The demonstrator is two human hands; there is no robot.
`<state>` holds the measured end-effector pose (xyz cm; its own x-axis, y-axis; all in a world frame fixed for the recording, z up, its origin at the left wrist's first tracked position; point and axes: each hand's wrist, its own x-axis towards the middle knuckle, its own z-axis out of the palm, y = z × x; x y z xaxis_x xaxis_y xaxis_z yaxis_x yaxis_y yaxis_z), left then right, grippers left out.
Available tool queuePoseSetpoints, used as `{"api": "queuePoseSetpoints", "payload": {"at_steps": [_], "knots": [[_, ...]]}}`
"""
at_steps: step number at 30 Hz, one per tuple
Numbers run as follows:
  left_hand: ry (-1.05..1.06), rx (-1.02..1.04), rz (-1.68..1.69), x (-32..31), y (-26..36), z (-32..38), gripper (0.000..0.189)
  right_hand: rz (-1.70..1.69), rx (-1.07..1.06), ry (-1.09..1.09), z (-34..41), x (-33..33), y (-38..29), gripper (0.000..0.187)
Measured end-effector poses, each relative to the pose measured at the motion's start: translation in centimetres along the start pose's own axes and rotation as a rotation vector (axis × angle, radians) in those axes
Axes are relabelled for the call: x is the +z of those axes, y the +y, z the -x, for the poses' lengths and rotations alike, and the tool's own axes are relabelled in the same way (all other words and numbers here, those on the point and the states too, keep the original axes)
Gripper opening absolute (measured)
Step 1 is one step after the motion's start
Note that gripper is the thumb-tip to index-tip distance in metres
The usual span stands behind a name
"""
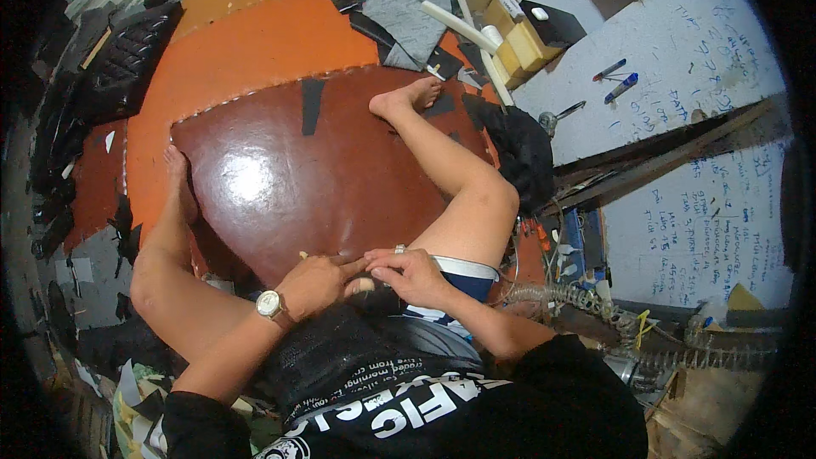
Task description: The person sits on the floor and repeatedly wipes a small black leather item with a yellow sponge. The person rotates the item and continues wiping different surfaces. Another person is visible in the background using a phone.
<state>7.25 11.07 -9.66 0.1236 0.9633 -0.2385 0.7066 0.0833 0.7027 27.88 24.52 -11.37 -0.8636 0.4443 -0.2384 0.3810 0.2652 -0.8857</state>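
My left hand (317,282), with a wristwatch (269,303) on its wrist, is stretched out in front of my lap. A pale wrapping (359,287) covers the tip of its thumb, and another pale patch shows at the far side of the hand. My right hand (413,278), wearing a ring (400,248), meets the left fingers at their tips. Whether it grips them is hard to see. No tool or material shows in either hand. Between my bent legs lies a glossy brown leather-like sheet (306,191).
An orange sheet (255,44) surrounds the brown one. Grey and black scraps (405,22) lie ahead, beside yellow foam blocks (519,54). Right are pens (621,88) on a white board (669,44) bearing handwriting, and a coiled clear hose (554,295). Left sits a quilted black cushion (131,64).
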Motion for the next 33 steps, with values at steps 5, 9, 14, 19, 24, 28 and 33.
{"api": "queuePoseSetpoints", "payload": {"at_steps": [5,9,14,19,24,28,33], "knots": [[0.054,-0.132,-0.002,-0.2,0.8,-0.4,0.035,0.024,0.081,0.015,-1.1,0.0,-1.6,0.022],[0.163,-0.107,0.006,0.4,-0.4,-1.1,0.029,0.011,0.069,0.087,-2.7,0.7,-0.4,0.025],[0.294,-0.255,0.063,-1.4,-0.7,-0.1,0.025,-0.077,0.108,0.263,-6.8,3.4,-0.2,0.024],[0.433,-0.178,0.097,-2.6,-0.2,2.2,0.050,-0.264,0.212,0.446,-10.0,7.3,-3.9,0.025],[0.425,-0.316,-0.063,-1.9,-1.7,5.0,0.117,-0.463,0.396,0.339,-12.0,10.0,-3.0,0.031],[0.471,-0.261,-0.032,-1.4,-2.8,5.6,0.116,-0.604,0.449,0.197,-9.9,8.9,-1.4,0.032],[0.453,-0.298,0.008,-1.8,-2.6,5.1,0.118,-0.444,0.339,0.008,-6.0,6.3,-1.8,0.036]]}}
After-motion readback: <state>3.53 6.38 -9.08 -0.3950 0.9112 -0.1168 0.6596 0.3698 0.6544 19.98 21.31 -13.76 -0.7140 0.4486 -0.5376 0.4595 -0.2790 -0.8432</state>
